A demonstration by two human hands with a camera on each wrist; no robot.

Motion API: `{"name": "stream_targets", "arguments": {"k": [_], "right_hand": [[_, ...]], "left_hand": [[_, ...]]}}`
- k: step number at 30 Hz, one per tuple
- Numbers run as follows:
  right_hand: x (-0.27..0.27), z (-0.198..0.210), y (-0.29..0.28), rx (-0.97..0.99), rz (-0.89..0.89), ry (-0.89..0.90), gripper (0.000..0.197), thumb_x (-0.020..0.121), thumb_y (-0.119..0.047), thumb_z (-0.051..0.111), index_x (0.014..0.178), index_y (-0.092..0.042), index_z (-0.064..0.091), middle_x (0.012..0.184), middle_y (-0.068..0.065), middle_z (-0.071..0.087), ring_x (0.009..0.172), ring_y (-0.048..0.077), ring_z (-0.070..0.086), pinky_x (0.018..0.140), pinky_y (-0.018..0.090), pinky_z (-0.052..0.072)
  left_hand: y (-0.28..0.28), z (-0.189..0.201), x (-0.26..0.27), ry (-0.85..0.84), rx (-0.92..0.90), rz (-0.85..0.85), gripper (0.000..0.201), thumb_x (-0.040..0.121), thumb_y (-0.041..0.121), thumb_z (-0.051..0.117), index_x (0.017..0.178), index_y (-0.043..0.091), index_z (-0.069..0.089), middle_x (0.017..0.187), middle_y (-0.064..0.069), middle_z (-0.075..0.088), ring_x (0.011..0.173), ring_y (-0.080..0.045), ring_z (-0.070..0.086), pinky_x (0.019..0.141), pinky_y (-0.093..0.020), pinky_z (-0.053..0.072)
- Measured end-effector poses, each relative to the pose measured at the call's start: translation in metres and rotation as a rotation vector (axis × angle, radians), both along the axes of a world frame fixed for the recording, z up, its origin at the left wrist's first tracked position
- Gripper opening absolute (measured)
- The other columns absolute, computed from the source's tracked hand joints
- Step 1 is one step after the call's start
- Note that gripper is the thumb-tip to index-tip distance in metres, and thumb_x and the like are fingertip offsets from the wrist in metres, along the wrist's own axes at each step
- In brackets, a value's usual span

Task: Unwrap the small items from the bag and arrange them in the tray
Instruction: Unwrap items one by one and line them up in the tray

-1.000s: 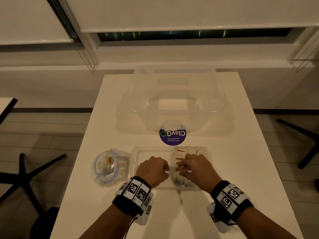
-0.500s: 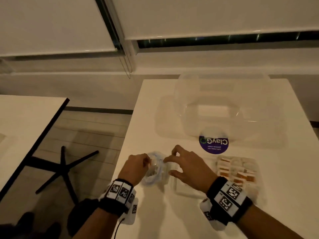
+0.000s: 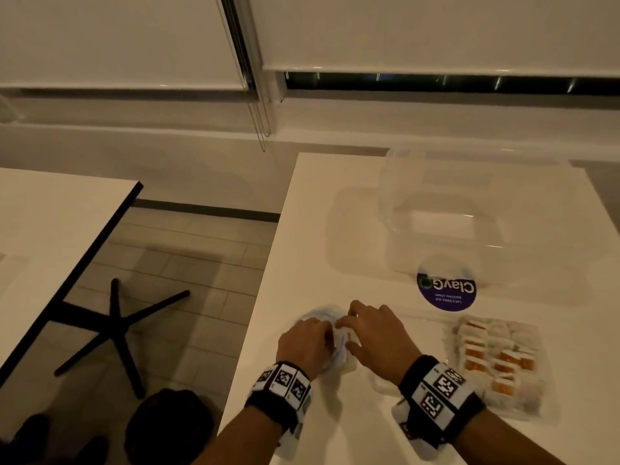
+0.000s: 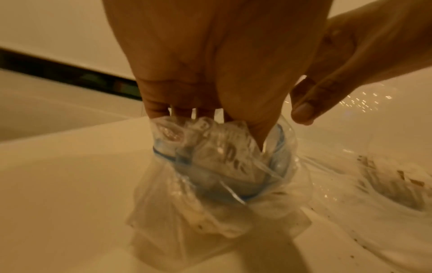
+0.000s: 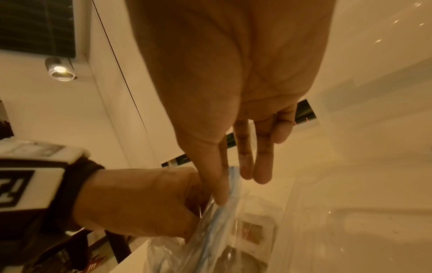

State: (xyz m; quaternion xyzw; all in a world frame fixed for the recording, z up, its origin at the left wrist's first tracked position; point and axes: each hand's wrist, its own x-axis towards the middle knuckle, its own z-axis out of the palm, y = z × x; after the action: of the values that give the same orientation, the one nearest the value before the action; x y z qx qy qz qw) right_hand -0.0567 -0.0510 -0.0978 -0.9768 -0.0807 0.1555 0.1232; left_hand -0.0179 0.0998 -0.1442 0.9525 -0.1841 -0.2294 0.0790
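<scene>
White table [image 3: 335, 229], seen from above in dim warm light. At its far side, a clear lidded box [image 3: 446, 209] with a purple round sticker [image 3: 446, 290] in front of it. Nearer, on the right, a clear tray [image 3: 543, 407] with its right half packed with rows of small items [image 3: 496, 360], white with orange; left half bare.

Both hands gone from the tray, where they were a second ago, and now together at the bag [image 4: 210, 184], well to the tray's left near the table edge. Bag clear, with a blue zip strip at its mouth, standing crumpled on the table, wrapped items [image 4: 224, 153] visible inside.

Left hand [image 3: 307, 342] curled tight, fingers down in the bag's mouth, gripping plastic; whether also on an item, cannot tell. Right hand [image 3: 375, 333] pinching the blue strip between thumb and forefinger, other fingers [image 5: 264, 166] hanging straight and loose.

Likely meaning: one placement finished, mouth being held wide to fetch the next item. Task roughly half done, judging by the tray.
</scene>
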Motion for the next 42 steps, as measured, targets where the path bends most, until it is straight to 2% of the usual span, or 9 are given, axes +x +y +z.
{"name": "stream_targets", "arguments": {"k": [6,14,18,20,24,30,35,38,42], "right_hand": [[-0.005,-0.001,-0.003,0.047,-0.046,-0.004,0.033,0.096,-0.029,0.052,0.128,-0.029,0.057,0.122,-0.002,0.053,0.108,0.022,0.056,0.093,0.034,0.035],[-0.011,-0.003,-0.008,0.053,-0.078,0.009,0.033,0.097,-0.028,0.051,0.130,-0.030,0.058,0.122,-0.002,0.056,0.109,0.021,0.057,0.091,0.032,0.034],[-0.012,-0.002,-0.013,0.046,-0.071,-0.011,0.034,0.097,-0.031,0.053,0.131,-0.031,0.057,0.124,-0.003,0.055,0.110,0.021,0.057,0.093,0.033,0.036],[-0.012,-0.001,-0.015,0.036,-0.067,-0.013,0.035,0.098,-0.033,0.052,0.132,-0.031,0.055,0.125,-0.003,0.055,0.110,0.020,0.056,0.094,0.033,0.035],[-0.011,0.003,-0.016,0.030,-0.053,-0.029,0.035,0.098,-0.033,0.053,0.133,-0.031,0.055,0.125,-0.002,0.054,0.109,0.020,0.056,0.094,0.033,0.035],[-0.011,0.006,-0.018,0.015,-0.025,-0.041,0.036,0.096,-0.036,0.055,0.132,-0.032,0.055,0.124,-0.002,0.053,0.109,0.020,0.056,0.096,0.034,0.035],[-0.013,0.005,-0.021,0.013,-0.015,-0.050,0.038,0.094,-0.039,0.057,0.132,-0.032,0.055,0.122,-0.003,0.052,0.107,0.019,0.056,0.096,0.034,0.035],[-0.015,0.007,-0.022,0.036,-0.023,-0.077,0.039,0.095,-0.040,0.057,0.132,-0.032,0.055,0.121,-0.003,0.051,0.107,0.019,0.054,0.096,0.033,0.035],[-0.017,0.022,-0.018,0.244,-0.064,-0.170,0.039,0.097,-0.041,0.052,0.136,-0.034,0.050,0.124,-0.007,0.052,0.107,0.011,0.055,0.097,0.029,0.036]], "left_hand": [[-0.005,-0.002,-0.002,0.021,-0.120,0.047,0.032,0.090,0.044,0.053,0.120,0.032,0.058,0.119,0.006,0.067,0.108,-0.020,0.064,0.086,-0.033,0.051],[-0.011,-0.008,-0.006,-0.027,-0.086,0.011,0.024,0.094,0.041,0.054,0.101,0.023,0.067,0.110,0.001,0.066,0.103,-0.019,0.061,0.083,-0.032,0.053],[-0.006,0.004,-0.005,-0.059,-0.152,0.064,0.015,0.095,0.034,0.055,0.097,0.022,0.064,0.100,0.002,0.069,0.091,-0.018,0.063,0.074,-0.028,0.051],[0.000,0.012,-0.004,-0.066,-0.185,0.110,0.007,0.091,0.034,0.060,0.095,0.028,0.059,0.094,0.005,0.068,0.082,-0.016,0.060,0.068,-0.027,0.048],[0.008,0.024,0.001,0.033,-0.276,0.284,0.019,0.076,0.039,0.075,0.082,0.032,0.059,0.082,0.012,0.069,0.073,-0.009,0.062,0.056,-0.020,0.038],[0.018,0.023,0.005,0.137,-0.389,0.405,0.030,0.061,0.048,0.088,0.073,0.030,0.066,0.076,0.010,0.070,0.075,-0.009,0.067,0.063,-0.025,0.051],[0.031,0.024,0.004,0.199,-0.508,0.440,0.019,0.069,0.028,0.090,0.079,0.026,0.075,0.077,0.008,0.073,0.070,-0.009,0.067,0.062,-0.022,0.055],[0.039,0.029,0.004,0.218,-0.562,0.470,0.013,0.078,0.018,0.083,0.085,0.028,0.077,0.082,0.005,0.075,0.075,-0.015,0.070,0.071,-0.033,0.062],[0.036,0.062,-0.003,0.309,-0.840,0.567,0.016,0.084,0.005,0.077,0.099,0.012,0.075,0.090,-0.010,0.076,0.079,-0.024,0.072,0.077,-0.044,0.063]]}}
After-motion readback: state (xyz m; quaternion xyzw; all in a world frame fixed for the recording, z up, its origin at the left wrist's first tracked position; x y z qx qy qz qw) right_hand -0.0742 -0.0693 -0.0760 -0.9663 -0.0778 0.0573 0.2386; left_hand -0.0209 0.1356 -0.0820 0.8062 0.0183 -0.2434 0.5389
